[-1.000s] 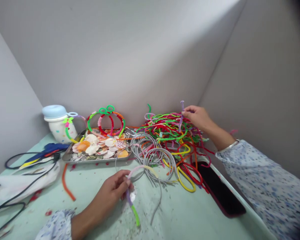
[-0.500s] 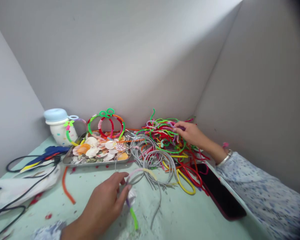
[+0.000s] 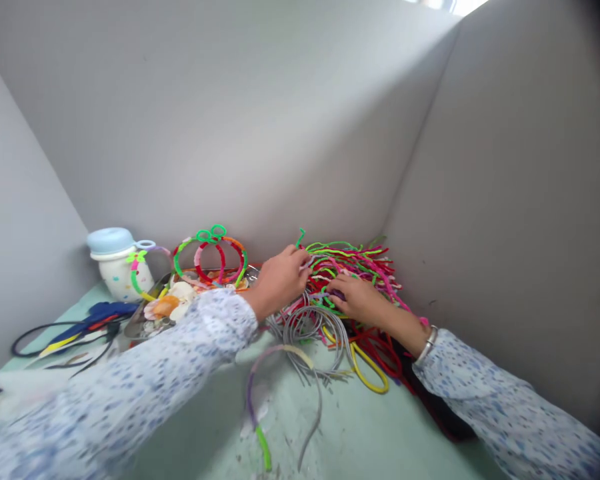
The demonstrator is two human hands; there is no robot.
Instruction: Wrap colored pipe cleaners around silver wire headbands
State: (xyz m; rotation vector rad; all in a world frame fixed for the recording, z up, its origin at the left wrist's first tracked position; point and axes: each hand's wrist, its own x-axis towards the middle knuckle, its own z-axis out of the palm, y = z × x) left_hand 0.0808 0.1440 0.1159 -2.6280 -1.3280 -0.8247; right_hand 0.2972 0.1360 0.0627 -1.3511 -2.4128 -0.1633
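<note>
My left hand [image 3: 281, 281] reaches over the shell tray to the pile of coloured pipe cleaners [image 3: 365, 257]; its fingers are closed on a lilac pipe cleaner [image 3: 307, 263] there. My right hand [image 3: 360, 301] is at the front of the same pile, fingers curled round a dark purple pipe cleaner [image 3: 337, 294]. On the table in front of me lies a grey wire headband [image 3: 318, 400], partly wrapped in green, purple, lilac and cream. Coils of grey wire [image 3: 305, 327] sit just below both hands.
A metal tray [image 3: 133, 328] of shells [image 3: 180, 293] stands behind my left sleeve. Finished wrapped headbands [image 3: 244, 257] stand on it. At the left are a white bottle with a blue lid [image 3: 111, 241], blue-handled pliers [image 3: 97, 313] and black cable. A dark phone [image 3: 450, 417] lies under my right forearm.
My left hand has let go of the partly wrapped headband and moved up and right to the pile. My right hand has come lower and left, still with purple in its fingers.
</note>
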